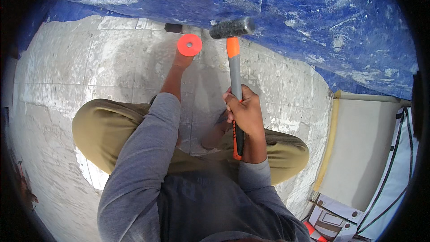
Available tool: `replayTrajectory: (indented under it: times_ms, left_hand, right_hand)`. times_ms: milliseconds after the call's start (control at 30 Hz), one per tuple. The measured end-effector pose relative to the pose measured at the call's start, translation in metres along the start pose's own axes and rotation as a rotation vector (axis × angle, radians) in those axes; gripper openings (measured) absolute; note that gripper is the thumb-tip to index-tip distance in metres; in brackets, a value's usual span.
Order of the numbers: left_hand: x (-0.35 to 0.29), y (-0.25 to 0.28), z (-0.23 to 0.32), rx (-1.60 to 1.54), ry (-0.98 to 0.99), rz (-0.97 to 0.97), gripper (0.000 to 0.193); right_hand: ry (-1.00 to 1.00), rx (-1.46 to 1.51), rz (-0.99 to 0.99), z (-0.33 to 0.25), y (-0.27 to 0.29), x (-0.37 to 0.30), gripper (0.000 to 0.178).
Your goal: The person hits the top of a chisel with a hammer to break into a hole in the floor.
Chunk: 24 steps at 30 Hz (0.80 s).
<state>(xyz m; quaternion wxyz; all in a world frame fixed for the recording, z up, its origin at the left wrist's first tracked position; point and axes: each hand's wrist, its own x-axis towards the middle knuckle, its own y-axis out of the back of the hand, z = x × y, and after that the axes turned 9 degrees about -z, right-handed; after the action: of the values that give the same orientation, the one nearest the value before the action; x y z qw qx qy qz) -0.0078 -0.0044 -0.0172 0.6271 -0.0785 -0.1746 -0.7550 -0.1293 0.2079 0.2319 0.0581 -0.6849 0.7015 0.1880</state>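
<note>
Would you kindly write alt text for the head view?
A sledgehammer is in the grip of a person's right hand; the left hand, partly hidden, is behind a red-orange disc with a grey centre. Beneath lie worn floor tiles, with a smeared blue tarp ahead.

Passage lies over the floor (58,67) left of the red disc (189,51) and between it and the hammer (235,69); the blue sheet (291,18) bars the far side, a knee (96,125) the near left.
</note>
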Motion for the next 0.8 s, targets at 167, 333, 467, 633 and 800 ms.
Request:
replayTrajectory:
  times_ms: [167, 333, 467, 633, 800]
  left_hand:
    - [-0.007, -0.011, 0.012, 0.160, 0.026, -0.082, 0.040]
    - [0.002, -0.011, 0.016, -0.117, -0.061, -0.189, 0.035]
    - [-0.007, -0.020, 0.018, 0.020, -0.157, -0.138, 0.033]
    - [0.002, 0.005, -0.004, 0.146, -0.166, 0.160, 0.026]
    - [0.007, -0.011, 0.015, -0.086, 0.152, 0.045, 0.027]
  right_hand:
    - [0.253, -0.261, 0.111, 0.017, -0.008, 0.005, 0.019]
    - [0.273, -0.703, 0.095, 0.090, -0.009, 0.040, 0.024]
    - [-0.086, -0.399, -0.067, 0.080, 0.005, 0.029, 0.025]
    - [-0.167, -0.030, -0.091, 0.042, 0.006, 0.008, 0.022]
    - [-0.161, -0.026, 0.014, 0.033, 0.029, 0.002, 0.020]
